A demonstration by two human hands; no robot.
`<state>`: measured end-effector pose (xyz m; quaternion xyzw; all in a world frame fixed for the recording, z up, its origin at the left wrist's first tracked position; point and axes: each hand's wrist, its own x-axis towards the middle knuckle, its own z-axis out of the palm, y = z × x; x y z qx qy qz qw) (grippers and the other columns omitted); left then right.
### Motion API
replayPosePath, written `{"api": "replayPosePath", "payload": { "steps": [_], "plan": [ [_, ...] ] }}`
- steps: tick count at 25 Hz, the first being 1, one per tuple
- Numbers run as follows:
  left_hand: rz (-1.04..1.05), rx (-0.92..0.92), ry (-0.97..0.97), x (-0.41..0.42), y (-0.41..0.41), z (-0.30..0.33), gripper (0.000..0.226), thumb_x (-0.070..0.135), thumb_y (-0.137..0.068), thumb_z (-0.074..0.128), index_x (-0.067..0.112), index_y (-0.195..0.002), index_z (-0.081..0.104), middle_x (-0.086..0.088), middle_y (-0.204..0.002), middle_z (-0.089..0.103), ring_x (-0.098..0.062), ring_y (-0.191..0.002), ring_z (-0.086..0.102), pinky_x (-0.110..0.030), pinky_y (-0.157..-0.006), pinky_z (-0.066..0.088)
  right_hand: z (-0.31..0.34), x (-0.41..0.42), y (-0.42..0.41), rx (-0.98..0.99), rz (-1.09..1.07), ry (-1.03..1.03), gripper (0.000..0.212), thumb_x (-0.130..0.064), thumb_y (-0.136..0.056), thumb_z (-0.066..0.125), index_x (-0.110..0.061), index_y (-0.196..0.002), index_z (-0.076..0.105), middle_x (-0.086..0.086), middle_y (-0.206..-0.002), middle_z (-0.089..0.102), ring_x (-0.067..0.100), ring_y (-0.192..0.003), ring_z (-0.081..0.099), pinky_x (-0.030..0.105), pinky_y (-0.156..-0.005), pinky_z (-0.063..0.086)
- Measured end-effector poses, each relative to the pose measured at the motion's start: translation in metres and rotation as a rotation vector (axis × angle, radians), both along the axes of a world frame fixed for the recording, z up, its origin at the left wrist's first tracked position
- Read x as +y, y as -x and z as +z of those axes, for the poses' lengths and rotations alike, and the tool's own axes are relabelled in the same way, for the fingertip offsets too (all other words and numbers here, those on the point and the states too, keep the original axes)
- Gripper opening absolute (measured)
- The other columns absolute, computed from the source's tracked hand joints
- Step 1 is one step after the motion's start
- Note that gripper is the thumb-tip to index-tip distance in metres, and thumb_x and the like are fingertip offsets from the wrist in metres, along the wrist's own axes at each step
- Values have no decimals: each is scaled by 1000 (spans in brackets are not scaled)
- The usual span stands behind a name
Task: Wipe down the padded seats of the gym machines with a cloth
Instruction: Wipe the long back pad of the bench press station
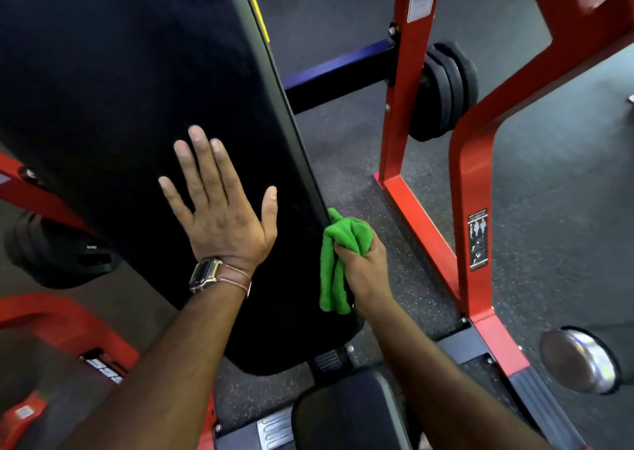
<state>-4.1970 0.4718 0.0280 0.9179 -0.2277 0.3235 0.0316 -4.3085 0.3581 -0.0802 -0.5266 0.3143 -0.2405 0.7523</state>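
Green cloth (339,257) bunched in right hand's (363,264) clenched grip, touching pad (137,89) edge.

Left hand (219,209) flat on the long black padded bench back (137,106), fingers spread. Right hand (363,264) just right of it, pressing a bunched green cloth (343,240) against the pad's right edge. Right of both, a red steel frame (411,182) with stacked black weight plates (446,89) behind it. Below the pad, a smaller dark padded seat (346,415).

red machine frame (425,209) stands on speckled dark floor (549,209) — 3 black weight plates (446,96) on its blue bar (336,68).
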Motion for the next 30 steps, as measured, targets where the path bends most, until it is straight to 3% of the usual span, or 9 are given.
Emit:
{"api": "replayPosePath", "payload": {
  "steps": [3,6,8,10,15,18,23,26,30],
  "plan": [
    [-6,-2,-6,2,-1,-2,88,54,-94,39,0,-151,3,-22,-160,12,-35,-149,4,-59,-116,4,51,-7,-33,-135,15,57,28,3,-77,68,-10,-101,64,-5,-94,72,9,-81,63,22,-75,52],
    [-21,-17,-17,3,-2,-7,89,55,-94,38,4,-151,-7,-14,-162,-8,-27,-149,-15,-56,-117,-1,88,-14,-54,-187,16,110,23,9,-81,68,-3,-99,62,1,-84,66,7,-72,61,19,-66,51],
    [-29,-24,-14,5,-4,-7,89,55,-94,38,5,-152,-9,-9,-161,-22,-25,-149,-18,-56,-118,-3,100,-16,-56,-209,25,108,21,8,-82,68,-6,-97,62,-1,-80,65,5,-68,60,19,-63,50],
    [-27,-35,-19,3,-5,-7,88,54,-94,37,5,-152,-8,-8,-160,-23,-25,-149,-17,-56,-118,-3,118,-15,-61,-219,35,133,19,0,-82,71,-11,-95,62,-4,-80,66,6,-70,61,23,-65,51],
    [-39,-46,-23,4,-7,-11,88,53,-91,35,4,-153,-5,-10,-162,-17,-27,-150,-11,-58,-117,3,178,-32,-117,-235,-25,245,29,-29,-67,78,-25,-92,64,-10,-97,75,15,-89,72,46,-88,58],
    [-52,-74,3,3,-9,-13,87,53,-92,35,4,-154,-1,-10,-163,-11,-28,-151,-5,-59,-117,7,189,-36,-129,-216,-14,284,34,-39,-65,78,-25,-92,63,-12,-95,75,19,-92,73,52,-88,57],
    [-81,-74,27,3,-9,-14,86,54,-92,33,6,-154,1,-10,-164,-7,-27,-151,-2,-58,-119,3,241,-43,-153,-254,-50,400,29,-25,-71,80,-18,-93,62,-3,-84,73,19,-80,71,50,-80,58],
    [-88,-94,40,3,-12,-14,84,54,-92,33,6,-154,3,-10,-164,-3,-27,-151,0,-57,-119,5,269,-46,-169,-211,-78,498,32,-34,-68,80,-23,-93,62,-8,-81,73,16,-81,71,46,-81,58],
    [-118,-162,54,3,-10,-3,74,54,-87,51,10,-145,33,-12,-153,28,-28,-141,27,-56,-110,26,280,-39,-161,-131,-105,565,31,-31,-73,81,-21,-96,62,-9,-84,72,13,-82,70,39,-81,57]
  ]
}}
